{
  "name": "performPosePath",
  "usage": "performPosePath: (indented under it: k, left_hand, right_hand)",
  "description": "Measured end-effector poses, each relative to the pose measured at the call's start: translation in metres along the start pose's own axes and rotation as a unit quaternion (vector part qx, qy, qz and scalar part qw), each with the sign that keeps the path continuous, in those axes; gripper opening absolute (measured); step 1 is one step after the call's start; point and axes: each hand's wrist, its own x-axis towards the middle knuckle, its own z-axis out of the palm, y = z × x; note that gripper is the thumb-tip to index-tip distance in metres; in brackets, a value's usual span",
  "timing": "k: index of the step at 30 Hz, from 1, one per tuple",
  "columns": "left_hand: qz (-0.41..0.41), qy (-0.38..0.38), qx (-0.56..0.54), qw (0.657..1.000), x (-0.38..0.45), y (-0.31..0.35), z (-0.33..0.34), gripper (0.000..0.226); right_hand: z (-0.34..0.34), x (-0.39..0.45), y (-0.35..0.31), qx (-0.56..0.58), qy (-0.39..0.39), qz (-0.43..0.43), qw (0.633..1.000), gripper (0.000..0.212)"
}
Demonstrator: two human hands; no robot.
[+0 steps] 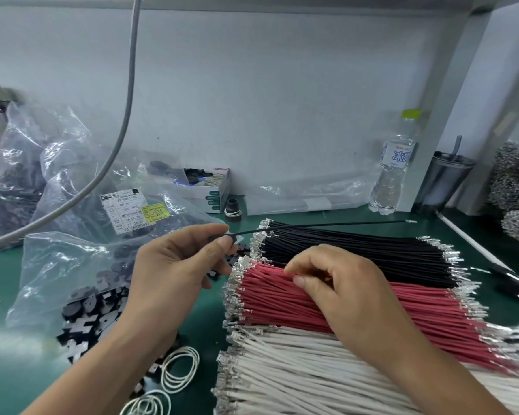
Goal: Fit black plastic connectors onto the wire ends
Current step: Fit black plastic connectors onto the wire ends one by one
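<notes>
— What's at nine o'clock?

— I see clear plastic bags (60, 181), one with a printed label (126, 209), and loose black connectors (87, 313) spilled on the green mat (204, 319). White rubber bands (180, 372) lie toward seven o'clock.

— And my left hand?

— My left hand (174, 274) pinches a black connector (219, 238) with a single black wire (327, 225) running out of it toward two o'clock.

— The right?

— My right hand (339, 292) rests on the red wire bundle (357, 304), thumb and forefinger pinched together among the strands; whether they hold one I cannot tell. The black wire bundle (357, 253) lies just beyond, the white bundle (312, 378) nearer. A water bottle (394, 163) and a tumbler (444, 181) stand at two o'clock.
</notes>
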Motion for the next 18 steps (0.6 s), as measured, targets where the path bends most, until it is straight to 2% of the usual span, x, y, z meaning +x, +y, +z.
performPosePath:
  k: [3,8,10,14,18]
  left_hand:
    - [-0.016,-0.015,-0.026,0.999,0.0013,-0.0001,-0.0007,0.022]
    - [-0.033,-0.026,-0.051,0.998,-0.0003,0.0004,0.0011,0.025]
    - [-0.036,-0.027,-0.057,0.997,-0.0002,0.0002,0.0019,0.028]
    - [-0.040,-0.025,-0.062,0.997,0.0003,0.0002,0.0017,0.034]
    - [-0.043,-0.026,-0.065,0.997,0.0008,-0.0004,0.0014,0.036]
  right_hand:
    - [-0.0051,0.0014,0.0037,0.008,-0.007,-0.012,1.000,0.027]
    - [-0.0022,0.0022,0.0051,-0.038,0.013,-0.018,0.999,0.015]
    - [-0.0031,0.0036,0.0049,-0.042,0.024,-0.026,0.998,0.017]
    - [-0.0020,0.0025,0.0067,-0.109,-0.031,-0.033,0.993,0.016]
    - [-0.0012,0.0023,0.0075,-0.106,0.002,-0.010,0.994,0.009]
